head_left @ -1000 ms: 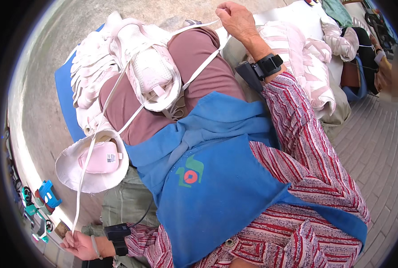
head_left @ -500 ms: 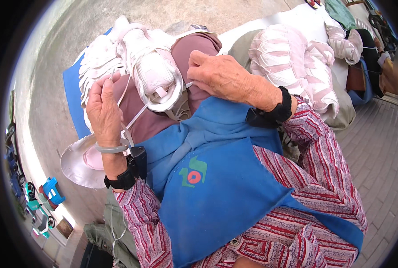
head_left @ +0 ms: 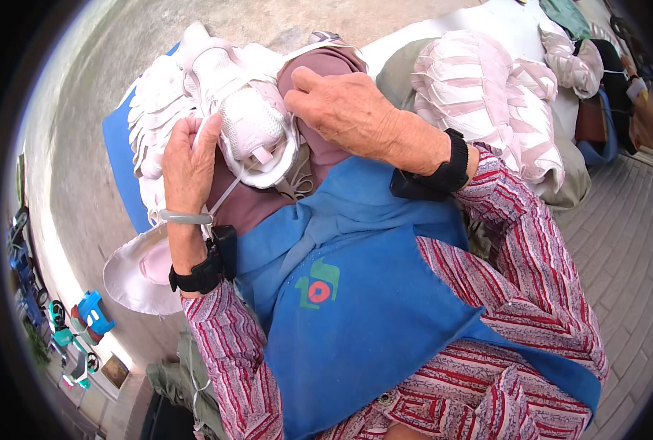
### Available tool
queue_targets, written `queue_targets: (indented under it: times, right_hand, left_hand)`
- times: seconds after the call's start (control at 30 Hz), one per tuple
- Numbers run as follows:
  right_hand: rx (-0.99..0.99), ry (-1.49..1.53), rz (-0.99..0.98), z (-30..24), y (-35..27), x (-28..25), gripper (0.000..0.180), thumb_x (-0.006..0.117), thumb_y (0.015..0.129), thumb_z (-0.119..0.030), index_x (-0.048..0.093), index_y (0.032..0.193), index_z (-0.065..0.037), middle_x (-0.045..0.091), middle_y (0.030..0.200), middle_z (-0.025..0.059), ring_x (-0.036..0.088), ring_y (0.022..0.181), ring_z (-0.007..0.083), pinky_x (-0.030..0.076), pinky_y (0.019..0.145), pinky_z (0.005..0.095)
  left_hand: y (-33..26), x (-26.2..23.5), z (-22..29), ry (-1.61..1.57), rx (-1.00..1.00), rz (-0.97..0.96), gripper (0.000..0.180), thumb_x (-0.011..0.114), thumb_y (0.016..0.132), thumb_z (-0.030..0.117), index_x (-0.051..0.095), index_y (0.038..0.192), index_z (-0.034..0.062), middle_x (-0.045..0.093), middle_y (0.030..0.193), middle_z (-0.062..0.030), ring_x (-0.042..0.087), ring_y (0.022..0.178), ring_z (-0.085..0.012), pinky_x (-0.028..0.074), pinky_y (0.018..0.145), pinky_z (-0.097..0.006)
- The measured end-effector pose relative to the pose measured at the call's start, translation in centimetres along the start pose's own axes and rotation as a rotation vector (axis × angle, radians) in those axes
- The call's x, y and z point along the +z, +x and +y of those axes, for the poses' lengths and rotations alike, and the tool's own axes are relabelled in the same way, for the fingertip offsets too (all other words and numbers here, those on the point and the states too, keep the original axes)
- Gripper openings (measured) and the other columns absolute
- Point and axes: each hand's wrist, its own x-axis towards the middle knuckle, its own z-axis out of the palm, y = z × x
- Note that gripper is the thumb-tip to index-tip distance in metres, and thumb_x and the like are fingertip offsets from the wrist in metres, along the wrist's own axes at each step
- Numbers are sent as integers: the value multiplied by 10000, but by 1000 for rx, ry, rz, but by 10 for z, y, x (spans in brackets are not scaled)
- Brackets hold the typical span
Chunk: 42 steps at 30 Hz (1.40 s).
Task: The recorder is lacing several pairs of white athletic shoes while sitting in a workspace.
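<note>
We count two hands: the left hand (head_left: 187, 158) and the right hand (head_left: 348, 110). Each wrist bears one black band, two in all (head_left: 198, 277) (head_left: 451, 165). We see one white and pink padded piece (head_left: 257, 132) between the hands, one blue apron (head_left: 356, 308), and one light hat (head_left: 139, 271) lying below.

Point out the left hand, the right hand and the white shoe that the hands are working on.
left hand (head_left: 187, 158), head view, on the back of the hand.
right hand (head_left: 345, 110), head view, on the back of the hand.
white shoe (head_left: 249, 125), head view, on its mesh upper.
</note>
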Motion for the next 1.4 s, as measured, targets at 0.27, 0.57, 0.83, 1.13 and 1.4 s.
queue_targets:
  times: [0.27,0.57,0.83,1.13,1.4]
  right_hand:
    - [178,339,129,-4,17,8,257,614,843,-244,525,873,-5,591,682,187,619,681,348,494,592,414]
    - [57,199,46,-32,21,-3,171,581,817,-124,467,822,4,563,555,170,613,552,344,479,493,428]
    - [12,231,97,-19,19,7,159,579,819,-117,473,852,-3,564,569,146,614,552,318,470,487,405]
    - [66,278,110,-21,19,9,176,576,828,-140,475,869,-1,565,569,152,612,552,318,471,486,400]
    - [105,308,111,-17,17,13,227,585,839,-180,477,878,15,554,560,176,606,562,351,476,512,425]
  left_hand:
    - [-9,-2,15,-360,-218,-77,269,583,930,338,587,883,72,432,635,82,325,520,-9,235,425,-185]
    - [-15,-6,10,-373,-219,-86,281,574,945,296,610,939,17,518,754,71,388,661,-24,321,580,-180]
    - [-16,-25,-1,-554,-425,-136,290,608,929,279,624,986,-5,541,772,66,399,661,-7,337,585,-181]
    - [-22,-13,0,-163,11,284,277,620,922,269,651,940,-5,537,681,60,411,542,-4,341,471,-195]
    - [-89,14,37,-755,-520,-391,411,444,989,329,538,1173,-27,573,669,-39,303,394,-7,256,330,-167]
